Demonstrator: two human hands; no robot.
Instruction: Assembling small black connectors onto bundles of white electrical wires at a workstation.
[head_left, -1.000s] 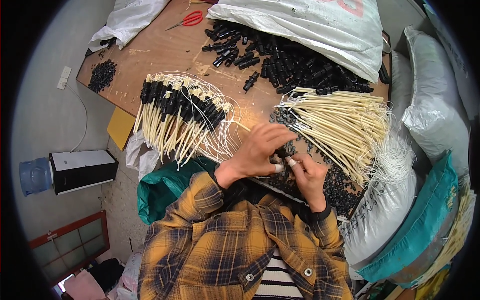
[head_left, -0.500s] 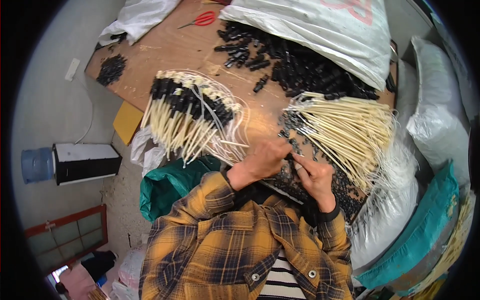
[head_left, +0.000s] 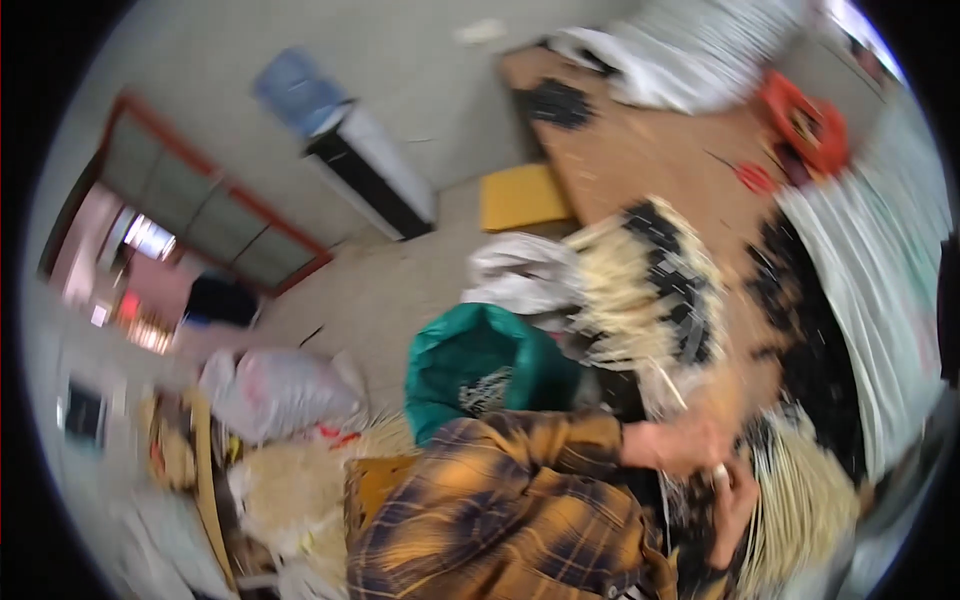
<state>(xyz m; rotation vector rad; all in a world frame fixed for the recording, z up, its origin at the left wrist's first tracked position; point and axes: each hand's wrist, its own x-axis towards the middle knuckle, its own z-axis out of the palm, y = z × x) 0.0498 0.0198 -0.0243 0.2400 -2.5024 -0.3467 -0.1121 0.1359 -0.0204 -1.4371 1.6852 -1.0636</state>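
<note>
My left hand (head_left: 685, 445) is closed at the near edge of the table, smeared by motion. A thin cream rod (head_left: 675, 385) sticks out from its far side and appears gripped in it. Fingertips meet those of my right hand (head_left: 737, 505), which is bent in a pinch with a pale ring on one finger; what lies between them is too blurred to make out. Beyond my left hand lies a bundle of cream rods with black sleeves (head_left: 665, 270). Plain cream rods with thin white strands (head_left: 800, 505) fan out beside my right hand.
Black connector pieces (head_left: 815, 375) spill from a white woven sack (head_left: 835, 290). Red-handled scissors (head_left: 755, 177) and an orange-red bag (head_left: 805, 125) lie farther back on the wooden table (head_left: 640, 160). An open green sack (head_left: 470, 350) stands left of my arm. A water dispenser (head_left: 370, 165) stands by the wall.
The whole view has swung to the left, bringing more floor and the doorway into sight and shifting the table rightward. My hands remain together at the table's near edge.
</note>
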